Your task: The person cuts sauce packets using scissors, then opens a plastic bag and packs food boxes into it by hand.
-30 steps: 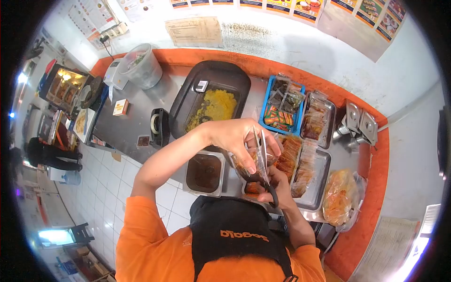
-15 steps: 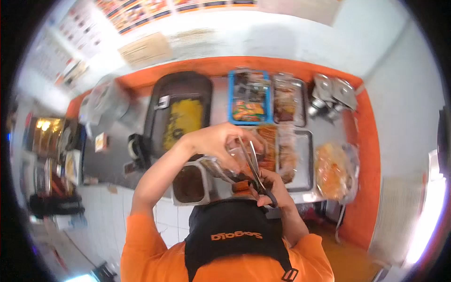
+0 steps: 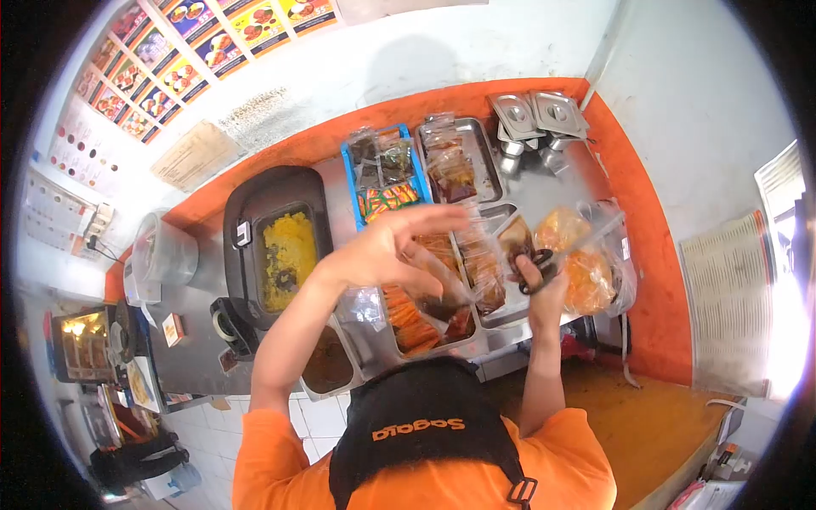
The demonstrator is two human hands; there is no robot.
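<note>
Steel counter (image 3: 195,357) below — right hand (image 3: 549,297) grips scissors (image 3: 543,265).

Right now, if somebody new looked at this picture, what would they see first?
Probably the bright yellow food in the black pan, left of the person's left hand. Then the black-handled scissors in the right hand, seen against the plastic bag of orange stuff at the right end of the counter.

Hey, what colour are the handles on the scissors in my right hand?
The scissor handles are black, showing best in the head view.
</note>
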